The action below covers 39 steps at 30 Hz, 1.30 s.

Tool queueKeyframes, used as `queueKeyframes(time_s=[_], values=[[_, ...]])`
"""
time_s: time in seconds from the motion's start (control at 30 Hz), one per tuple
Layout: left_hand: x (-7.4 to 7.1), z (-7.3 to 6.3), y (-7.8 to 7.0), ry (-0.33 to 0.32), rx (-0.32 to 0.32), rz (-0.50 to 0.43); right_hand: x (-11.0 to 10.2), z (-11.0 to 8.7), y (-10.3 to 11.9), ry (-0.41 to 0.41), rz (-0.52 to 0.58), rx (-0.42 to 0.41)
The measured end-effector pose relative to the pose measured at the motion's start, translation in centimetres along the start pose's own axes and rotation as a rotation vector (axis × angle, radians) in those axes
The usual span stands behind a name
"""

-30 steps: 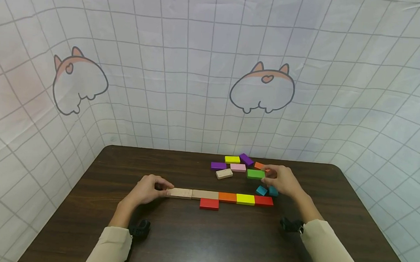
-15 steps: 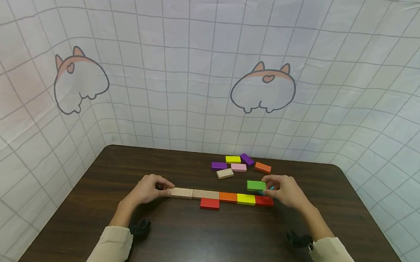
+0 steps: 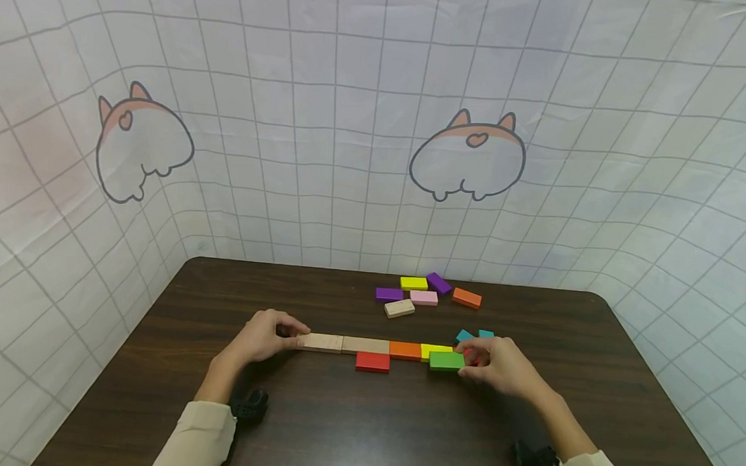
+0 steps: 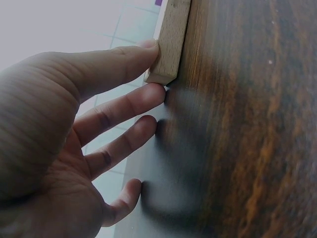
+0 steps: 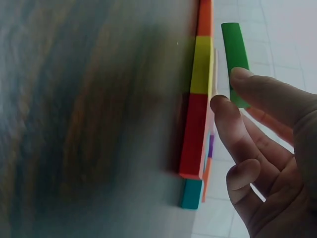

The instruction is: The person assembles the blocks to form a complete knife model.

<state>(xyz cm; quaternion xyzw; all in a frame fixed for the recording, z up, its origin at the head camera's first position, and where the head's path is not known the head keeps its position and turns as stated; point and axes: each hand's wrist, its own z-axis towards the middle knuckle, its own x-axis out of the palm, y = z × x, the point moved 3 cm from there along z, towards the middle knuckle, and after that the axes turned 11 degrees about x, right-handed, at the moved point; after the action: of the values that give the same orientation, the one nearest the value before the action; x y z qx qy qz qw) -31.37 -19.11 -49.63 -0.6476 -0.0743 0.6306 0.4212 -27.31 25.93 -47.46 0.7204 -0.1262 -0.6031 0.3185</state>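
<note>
In the head view my left hand pinches the left end of a plain wooden block, thumb on its near side. The left wrist view shows the thumb on this wooden block and a fingertip at its end face; the other fingers are spread low over the table. My right hand pinches the right end of a green block between thumb and fingers. The right wrist view has the green block raised above the row, where a yellow block and a red block lie end to end.
The row continues with a second wooden block and an orange block. A loose red block lies against its near side. Behind are teal blocks, a pink block, purple blocks and others. A patterned curtain encloses the table.
My right hand has brought the green block from the scattered blocks at the back toward me, over the row's right part. The left hand stays at the row's left end.
</note>
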Motion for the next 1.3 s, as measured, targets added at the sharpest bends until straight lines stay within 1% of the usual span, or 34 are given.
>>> queueKeyframes(time_s=[0.37, 0.5, 0.6, 0.83, 1.13, 1.3], values=[[0.0, 0.0, 0.1, 0.001, 0.007, 0.003, 1.5, 0.4, 0.8, 0.087, 0.005, 0.002], [0.0, 0.0, 0.1, -0.001, 0.013, 0.008, 1.9, 0.5, 1.4, 0.103, 0.002, -0.014], [0.0, 0.0, 0.1, 0.000, 0.010, 0.008, 2.1, 0.6, 1.9, 0.102, -0.018, -0.014], [0.0, 0.0, 0.1, 0.002, 0.004, 0.014, 2.6, 1.1, 2.5, 0.102, -0.062, 0.023], [-0.1, 0.0, -0.1, 0.002, 0.002, 0.016, 3.0, 1.4, 3.1, 0.087, -0.085, 0.028], [0.0, 0.0, -0.1, -0.001, 0.007, 0.019, 3.3, 1.4, 3.3, 0.081, -0.089, 0.049]])
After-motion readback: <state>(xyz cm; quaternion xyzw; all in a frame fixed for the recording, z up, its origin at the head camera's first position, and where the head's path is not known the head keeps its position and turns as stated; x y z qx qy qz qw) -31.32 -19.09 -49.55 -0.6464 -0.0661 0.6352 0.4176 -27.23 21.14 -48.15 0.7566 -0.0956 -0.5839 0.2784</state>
